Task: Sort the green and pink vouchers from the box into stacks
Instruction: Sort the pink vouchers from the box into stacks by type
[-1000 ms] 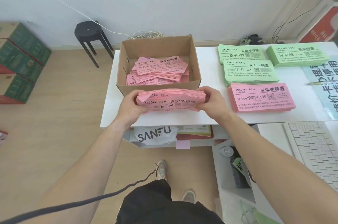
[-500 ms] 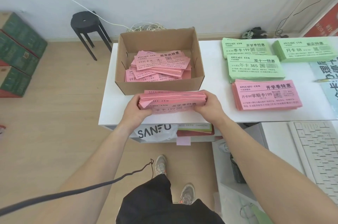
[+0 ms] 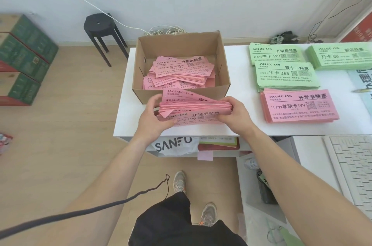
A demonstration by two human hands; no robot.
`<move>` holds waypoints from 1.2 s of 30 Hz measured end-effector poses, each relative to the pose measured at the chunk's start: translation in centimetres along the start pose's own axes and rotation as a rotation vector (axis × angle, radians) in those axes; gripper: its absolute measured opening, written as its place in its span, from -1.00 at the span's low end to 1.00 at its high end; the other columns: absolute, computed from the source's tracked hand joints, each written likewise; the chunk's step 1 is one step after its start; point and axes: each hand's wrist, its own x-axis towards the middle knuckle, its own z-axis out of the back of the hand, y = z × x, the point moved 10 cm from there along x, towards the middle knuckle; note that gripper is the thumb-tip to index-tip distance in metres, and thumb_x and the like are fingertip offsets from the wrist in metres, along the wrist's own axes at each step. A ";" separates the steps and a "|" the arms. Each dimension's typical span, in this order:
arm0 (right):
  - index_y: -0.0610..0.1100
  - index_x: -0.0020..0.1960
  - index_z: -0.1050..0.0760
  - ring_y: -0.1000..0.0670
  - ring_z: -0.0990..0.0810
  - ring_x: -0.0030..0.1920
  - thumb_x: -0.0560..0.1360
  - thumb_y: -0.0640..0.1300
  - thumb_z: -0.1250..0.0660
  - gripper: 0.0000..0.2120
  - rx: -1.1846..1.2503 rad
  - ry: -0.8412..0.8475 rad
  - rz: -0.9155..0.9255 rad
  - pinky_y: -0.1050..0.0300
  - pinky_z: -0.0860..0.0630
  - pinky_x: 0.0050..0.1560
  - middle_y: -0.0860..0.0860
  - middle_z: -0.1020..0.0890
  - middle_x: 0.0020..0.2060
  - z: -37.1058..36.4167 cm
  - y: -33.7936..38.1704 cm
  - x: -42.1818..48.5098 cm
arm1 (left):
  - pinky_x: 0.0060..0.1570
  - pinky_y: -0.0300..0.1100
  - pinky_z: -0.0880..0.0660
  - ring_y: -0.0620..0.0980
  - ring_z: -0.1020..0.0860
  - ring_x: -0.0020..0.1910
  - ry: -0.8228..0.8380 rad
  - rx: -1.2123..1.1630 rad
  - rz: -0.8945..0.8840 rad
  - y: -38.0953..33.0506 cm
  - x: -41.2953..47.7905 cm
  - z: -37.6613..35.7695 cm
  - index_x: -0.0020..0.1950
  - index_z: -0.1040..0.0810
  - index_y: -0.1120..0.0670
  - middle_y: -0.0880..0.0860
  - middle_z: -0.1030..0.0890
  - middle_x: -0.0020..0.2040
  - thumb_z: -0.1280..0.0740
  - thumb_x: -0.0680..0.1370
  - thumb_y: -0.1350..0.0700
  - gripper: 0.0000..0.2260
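Pink bundle [image 3: 195, 106] over desk [image 3: 128, 123], just in front of box [image 3: 146, 95], long axis left-right. Left hand [image 3: 155, 119] and right hand [image 3: 236, 115] fingers [image 3: 227, 103] each clamp one short end. Pink stack [image 3: 298, 105] lies rightward, so the right hand is nearer.

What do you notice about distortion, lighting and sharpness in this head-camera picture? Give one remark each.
Head view: the wide lens stretches the keyboard at the frame edge; head view: soft, even light, no glare or hard shadows on the table; head view: headings on the pink stack read crisply, fine print on the far-right green stack smears.
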 end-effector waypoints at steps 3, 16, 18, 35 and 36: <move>-0.05 0.04 -0.54 0.32 -0.58 -0.25 0.39 -0.40 -0.49 -0.65 -0.034 0.020 0.005 0.44 -0.45 -0.19 0.11 -0.64 -0.16 0.1 0.0 0.1 | 0.06 -0.39 -0.47 -0.25 -0.56 0.12 -0.022 0.032 -0.067 -0.9 -0.1 0.1 0.36 -0.44 -0.17 -0.24 -0.59 0.16 -0.54 0.48 0.15 -0.47; -0.03 0.00 -0.55 0.31 -0.57 -0.21 0.41 -0.39 -0.49 -0.68 -0.162 0.069 0.065 0.45 -0.42 -0.16 0.14 -0.64 -0.16 0.4 0.8 0.1 | 0.12 -0.27 -0.51 -0.32 -0.56 0.10 -0.030 0.098 -0.102 -1.5 -0.1 1.2 0.19 -0.52 -0.09 -0.20 -0.63 0.13 -0.29 0.67 0.08 -0.87; -0.04 0.00 -0.55 0.32 -0.56 -0.22 0.41 -0.40 -0.49 -0.68 -0.161 0.071 0.058 0.46 -0.42 -0.17 0.14 -0.64 -0.16 0.3 0.8 0.2 | 0.12 -0.35 -0.45 -0.32 -0.52 0.17 -0.031 0.126 -0.157 -2.3 -0.3 0.7 0.26 -0.53 -0.11 -0.22 -0.60 0.19 -0.29 0.67 0.06 -0.82; -0.02 0.01 -0.52 0.19 -0.59 -0.16 0.44 -0.34 -0.49 -0.71 -0.175 0.067 0.024 0.46 -0.42 -0.23 0.13 -0.64 -0.15 0.2 1.2 0.2 | 0.27 -0.32 -0.27 -0.35 -0.43 0.26 -0.031 0.311 -0.260 -2.7 -1.5 1.1 -0.16 -0.60 -0.04 -0.13 -0.53 0.22 -0.47 0.53 0.13 -0.88; -0.02 0.01 -0.52 0.18 -0.59 -0.15 0.44 -0.34 -0.49 -0.71 -0.172 0.066 0.022 0.46 -0.41 -0.23 0.13 -0.64 -0.14 0.2 1.2 0.3 | 0.30 -0.26 -0.28 -0.30 -0.43 0.30 -0.029 0.318 -0.258 -2.6 -1.5 1.2 -0.17 -0.60 -0.05 -0.14 -0.53 0.23 -0.47 0.53 0.11 -0.88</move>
